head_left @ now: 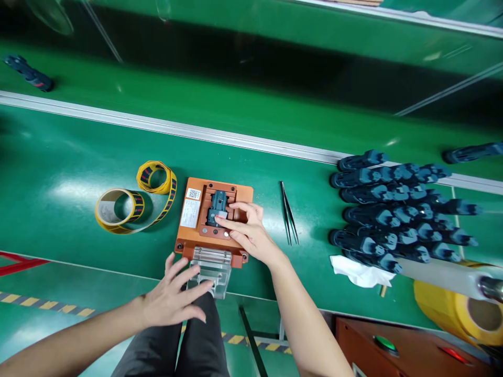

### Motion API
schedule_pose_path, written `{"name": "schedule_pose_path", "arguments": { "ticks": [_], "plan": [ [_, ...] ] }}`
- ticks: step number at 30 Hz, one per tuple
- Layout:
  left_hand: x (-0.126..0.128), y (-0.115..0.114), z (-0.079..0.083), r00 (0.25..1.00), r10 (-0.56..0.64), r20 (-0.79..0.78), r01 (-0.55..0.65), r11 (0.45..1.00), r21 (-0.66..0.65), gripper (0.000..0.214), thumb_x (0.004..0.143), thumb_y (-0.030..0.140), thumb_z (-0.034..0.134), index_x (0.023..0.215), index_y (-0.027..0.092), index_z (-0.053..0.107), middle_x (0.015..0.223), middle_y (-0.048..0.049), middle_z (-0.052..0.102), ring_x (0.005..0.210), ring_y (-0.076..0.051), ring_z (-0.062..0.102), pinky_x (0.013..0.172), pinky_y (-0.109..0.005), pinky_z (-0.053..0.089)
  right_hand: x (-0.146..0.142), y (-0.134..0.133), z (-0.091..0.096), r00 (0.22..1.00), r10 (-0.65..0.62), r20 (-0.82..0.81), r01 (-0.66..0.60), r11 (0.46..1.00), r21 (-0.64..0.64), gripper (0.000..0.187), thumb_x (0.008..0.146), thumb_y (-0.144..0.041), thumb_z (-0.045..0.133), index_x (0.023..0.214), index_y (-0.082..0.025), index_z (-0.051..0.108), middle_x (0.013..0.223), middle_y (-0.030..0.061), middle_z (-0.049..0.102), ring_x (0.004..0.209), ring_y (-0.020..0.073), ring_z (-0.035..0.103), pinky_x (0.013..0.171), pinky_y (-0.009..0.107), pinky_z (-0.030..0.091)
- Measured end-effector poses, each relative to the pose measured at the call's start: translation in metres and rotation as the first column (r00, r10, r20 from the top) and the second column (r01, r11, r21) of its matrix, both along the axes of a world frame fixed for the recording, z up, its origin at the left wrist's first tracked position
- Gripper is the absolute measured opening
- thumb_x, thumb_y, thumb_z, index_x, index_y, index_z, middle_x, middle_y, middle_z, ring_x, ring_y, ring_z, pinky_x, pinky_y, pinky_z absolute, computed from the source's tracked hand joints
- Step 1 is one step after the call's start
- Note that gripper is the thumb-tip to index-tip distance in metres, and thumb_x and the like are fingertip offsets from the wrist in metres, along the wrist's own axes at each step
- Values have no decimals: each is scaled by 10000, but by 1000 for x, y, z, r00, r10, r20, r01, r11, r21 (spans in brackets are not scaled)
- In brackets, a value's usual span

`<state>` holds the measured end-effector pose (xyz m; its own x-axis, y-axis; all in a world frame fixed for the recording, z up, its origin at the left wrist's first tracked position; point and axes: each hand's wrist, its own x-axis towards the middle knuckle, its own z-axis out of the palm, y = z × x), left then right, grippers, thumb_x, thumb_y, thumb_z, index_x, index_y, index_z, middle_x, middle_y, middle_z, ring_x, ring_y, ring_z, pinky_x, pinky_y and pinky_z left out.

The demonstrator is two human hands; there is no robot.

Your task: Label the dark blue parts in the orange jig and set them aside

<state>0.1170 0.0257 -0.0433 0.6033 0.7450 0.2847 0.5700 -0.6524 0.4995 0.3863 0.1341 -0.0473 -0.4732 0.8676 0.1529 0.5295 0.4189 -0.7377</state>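
Green bench (245, 168); our right hand (251, 230), unclenched, touches the dark housing (218, 200) under its fingertips, nested in the orange fixture (246, 195). Left hand (175, 297) spread, empty, by the clear flap (222, 277). Probably pressing step; next needs even, steady pressure.

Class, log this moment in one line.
right hand: fingers on dark part in orange fixture | left hand: spread, near clear cover | tweezers: beside fixture

The location is a factory assembly station, identified by the green workbench (243, 163), orange fixture (245, 193), rows of identical dark tool bodies (362, 214), push-button box (418, 348) and hazard-striped floor markings (47, 305).
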Motion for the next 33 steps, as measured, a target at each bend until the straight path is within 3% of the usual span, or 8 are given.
{"name": "schedule_pose_path", "arguments": {
  "ticks": [2,5,8,15,20,25,30,33],
  "plan": [
    [9,10,1,977,196,82,-181,970,-159,724,881,469,658,1512,270,363,1602,-147,276,1508,-367,172,1214,-625,145,0,1,-7,1000,-14,-1,14,1000,-13,386,1023,-471,365,1308,-417,620,1370,65,421,1296,294,358,1105,547,294],
    [25,31,6,910,399,110,-331,862,-384,611,965,299,543,1517,237,287,1529,-165,401,1461,-310,317,1189,-613,244,1,6,-10,997,-56,47,57,998,-29,354,1010,-475,400,1283,-468,624,1381,50,400,1307,306,323,1121,564,283],
    [31,45,6,911,384,153,-300,869,-393,418,956,238,555,1357,236,434,1418,-125,546,1370,-263,452,1193,-616,234,0,13,-5,993,-73,97,77,996,-36,331,1003,-456,436,1279,-496,616,1362,44,414,1289,303,339,1122,559,295],
    [23,52,9,933,341,119,-264,869,-418,194,954,247,557,1140,213,512,1442,-127,552,1374,-249,441,1180,-602,275,-7,17,2,997,-24,77,31,995,-91,308,1004,-409,461,1217,-462,676,1306,49,422,1262,297,356,1099,538,312],
    [23,54,7,929,348,124,-267,865,-424,160,956,261,554,1100,212,505,1449,-130,545,1391,-242,415,1183,-604,271,-16,28,7,955,-295,-18,290,949,-127,391,973,-462,495,1284,-251,601,1166,100,479,1130,272,456,969,468,444],
    [22,49,10,925,355,134,-264,855,-446,182,957,274,543,1125,207,527,1466,-134,529,1384,-257,420,1175,-628,272,-40,24,21,928,-332,170,343,938,-41,503,742,-562,766,984,-156,594,989,114,549,967,299,503,846,458,497],
    [19,68,65,815,527,241,-344,775,-530,566,928,361,586,1450,212,425,1588,-156,353,1467,-300,311,1185,-580,282,-49,5,81,946,-305,111,317,942,-110,489,778,-413,773,1135,-167,547,1088,139,655,1004,301,626,853,434,524],
    [20,95,116,705,591,393,-168,677,-717,522,935,408,569,1422,232,507,1482,-123,521,1358,-279,491,1147,-492,383,-46,-16,129,976,-218,30,220,961,-167,520,805,-396,753,1239,-224,523,1155,107,687,1023,287,665,875,424,525]
  ]
}}
